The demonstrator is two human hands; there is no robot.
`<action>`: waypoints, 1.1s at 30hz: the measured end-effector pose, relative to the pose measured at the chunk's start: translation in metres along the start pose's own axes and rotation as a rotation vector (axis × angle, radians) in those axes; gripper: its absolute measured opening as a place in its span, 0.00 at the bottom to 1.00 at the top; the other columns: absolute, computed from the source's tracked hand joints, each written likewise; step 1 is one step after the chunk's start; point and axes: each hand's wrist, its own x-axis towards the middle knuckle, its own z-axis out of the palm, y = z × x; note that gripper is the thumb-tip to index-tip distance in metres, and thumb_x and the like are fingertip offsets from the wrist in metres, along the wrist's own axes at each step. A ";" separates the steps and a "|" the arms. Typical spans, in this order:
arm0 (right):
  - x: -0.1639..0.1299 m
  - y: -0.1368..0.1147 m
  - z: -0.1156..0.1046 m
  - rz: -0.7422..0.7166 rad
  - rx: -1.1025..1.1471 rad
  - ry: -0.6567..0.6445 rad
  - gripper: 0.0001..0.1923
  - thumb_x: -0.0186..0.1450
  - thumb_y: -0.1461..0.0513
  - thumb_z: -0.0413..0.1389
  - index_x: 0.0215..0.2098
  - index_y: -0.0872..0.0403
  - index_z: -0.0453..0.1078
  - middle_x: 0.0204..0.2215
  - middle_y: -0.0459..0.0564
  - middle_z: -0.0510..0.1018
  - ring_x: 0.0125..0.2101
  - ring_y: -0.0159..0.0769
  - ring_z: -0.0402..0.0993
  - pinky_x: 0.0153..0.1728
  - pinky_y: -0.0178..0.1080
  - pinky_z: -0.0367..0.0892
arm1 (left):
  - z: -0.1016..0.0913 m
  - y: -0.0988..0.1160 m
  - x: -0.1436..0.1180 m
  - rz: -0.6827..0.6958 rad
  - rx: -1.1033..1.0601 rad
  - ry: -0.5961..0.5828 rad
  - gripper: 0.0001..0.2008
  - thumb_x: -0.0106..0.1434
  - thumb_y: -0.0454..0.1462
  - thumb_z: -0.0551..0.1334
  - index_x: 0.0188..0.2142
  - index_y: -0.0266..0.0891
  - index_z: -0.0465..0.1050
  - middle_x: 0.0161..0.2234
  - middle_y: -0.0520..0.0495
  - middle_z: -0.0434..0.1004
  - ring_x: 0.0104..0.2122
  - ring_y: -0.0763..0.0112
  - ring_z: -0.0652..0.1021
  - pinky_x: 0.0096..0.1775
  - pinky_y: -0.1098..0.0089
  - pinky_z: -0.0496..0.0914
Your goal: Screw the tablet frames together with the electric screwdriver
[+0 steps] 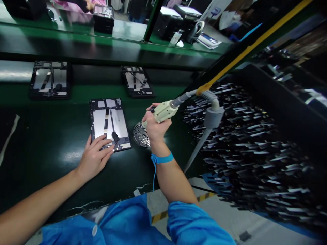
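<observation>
In the head view an opened tablet lies on the green work surface, with silver panels, a dark flex strip and a small black part showing. My left hand rests on its lower left corner, fingers stretched out over the edge and the lower parts. My right hand is wrapped round a cream-coloured electric screwdriver, tilted over a round metal dish with holes. The screwdriver's tip is hidden by the hand. A grey cable leads from its back end. A blue wrist strap circles my right wrist.
Two more opened tablets sit farther back. To the right stands a dark rack crowded with thin shiny pieces. A yellow strap hangs diagonally by the cable. Beyond the green ledge, part of a person in pink shows.
</observation>
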 end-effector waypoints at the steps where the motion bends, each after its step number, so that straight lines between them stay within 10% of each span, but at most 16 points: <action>1: 0.000 0.001 0.000 0.003 -0.007 -0.001 0.12 0.59 0.61 0.62 0.42 0.50 0.72 0.31 0.42 0.79 0.18 0.26 0.71 0.21 0.34 0.71 | 0.000 0.000 0.000 -0.001 -0.003 0.001 0.09 0.71 0.34 0.63 0.48 0.45 0.80 0.52 0.44 0.81 0.60 0.51 0.75 0.63 0.39 0.60; 25: -0.002 -0.014 0.002 -0.020 0.074 0.024 0.10 0.61 0.62 0.61 0.42 0.49 0.70 0.32 0.42 0.76 0.18 0.26 0.70 0.19 0.35 0.68 | 0.004 -0.001 0.004 -0.013 0.000 0.021 0.10 0.73 0.35 0.61 0.48 0.45 0.81 0.52 0.43 0.82 0.59 0.52 0.75 0.63 0.38 0.60; 33: -0.064 -0.055 0.023 0.089 0.231 -0.354 0.13 0.64 0.59 0.62 0.47 0.46 0.69 0.38 0.44 0.77 0.21 0.27 0.73 0.22 0.36 0.73 | 0.005 -0.002 0.007 -0.016 -0.021 0.023 0.10 0.73 0.36 0.62 0.49 0.46 0.81 0.52 0.43 0.82 0.59 0.53 0.75 0.63 0.39 0.60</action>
